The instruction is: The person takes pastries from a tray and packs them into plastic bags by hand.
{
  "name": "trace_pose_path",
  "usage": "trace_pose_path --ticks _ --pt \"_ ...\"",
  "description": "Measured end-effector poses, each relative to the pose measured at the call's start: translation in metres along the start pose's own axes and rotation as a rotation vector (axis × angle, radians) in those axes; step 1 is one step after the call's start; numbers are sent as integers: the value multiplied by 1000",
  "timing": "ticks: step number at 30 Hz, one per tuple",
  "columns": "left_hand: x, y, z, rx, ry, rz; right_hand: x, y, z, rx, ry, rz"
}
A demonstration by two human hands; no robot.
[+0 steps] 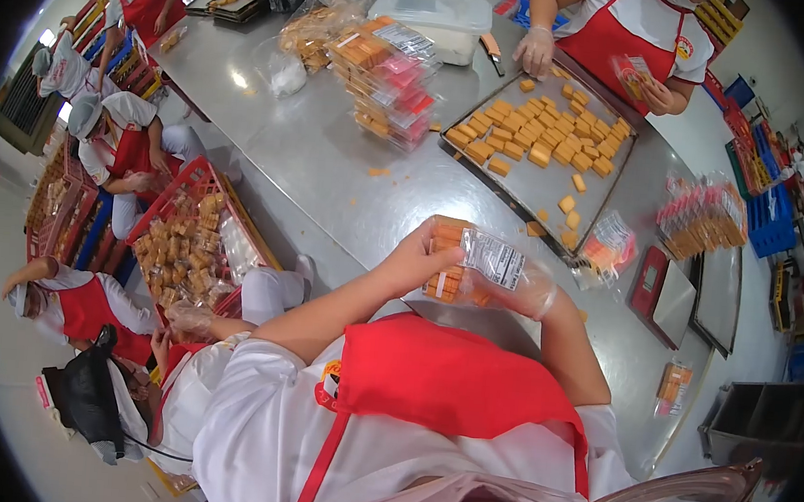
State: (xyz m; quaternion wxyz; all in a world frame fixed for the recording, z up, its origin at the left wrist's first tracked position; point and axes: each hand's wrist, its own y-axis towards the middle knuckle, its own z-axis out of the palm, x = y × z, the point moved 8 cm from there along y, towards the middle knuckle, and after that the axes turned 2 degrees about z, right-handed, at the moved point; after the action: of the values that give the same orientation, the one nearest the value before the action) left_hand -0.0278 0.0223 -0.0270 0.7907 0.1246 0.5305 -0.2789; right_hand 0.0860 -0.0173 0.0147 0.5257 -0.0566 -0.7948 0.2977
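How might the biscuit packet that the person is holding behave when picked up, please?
The biscuit packet would probably flex at its edges, since it looks thinly wrapped and see-through. Its middle should feel firmer, with biscuits stacked inside. They look dry, so might crumble if squeezed.

Clear biscuit packet point(479, 261), labelled, held up

1. No word or number is legible anywhere.
2. Held pack point(444, 278): white label point(494, 260) with dark print, too small to read.
3. Near white shirt point(260, 429), left, beside the apron: coloured badge point(327, 384), lettering unclear.
4. Far person point(627, 37), right: similar badge point(685, 47), unreadable.
5. Far pack stack point(387, 85): printed top label point(406, 37), lines too fine.
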Motion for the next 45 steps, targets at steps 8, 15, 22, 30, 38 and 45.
trace_pose_path --ticks 8,15,22,30,38,45 --pt "9 7 -15 5 -194 -66 4 12 -2 -15 19 -234" --pt "8 10 -25 17 -316 -29 -2 14 -18 43 78 -284" --pt "-1 18 -55 96 -619 29 -67 40 -189 -805 -56 -174" --pt "28 22 -82 119 -696 1 -89 44 -231 -939 -516 -67" --pt "15 16 -70 164 -737 15 -67 56 -214 -847 -1059 -356" --pt "29 24 -72 98 -665 -65 -49 69 -186 -455 -1098 155"
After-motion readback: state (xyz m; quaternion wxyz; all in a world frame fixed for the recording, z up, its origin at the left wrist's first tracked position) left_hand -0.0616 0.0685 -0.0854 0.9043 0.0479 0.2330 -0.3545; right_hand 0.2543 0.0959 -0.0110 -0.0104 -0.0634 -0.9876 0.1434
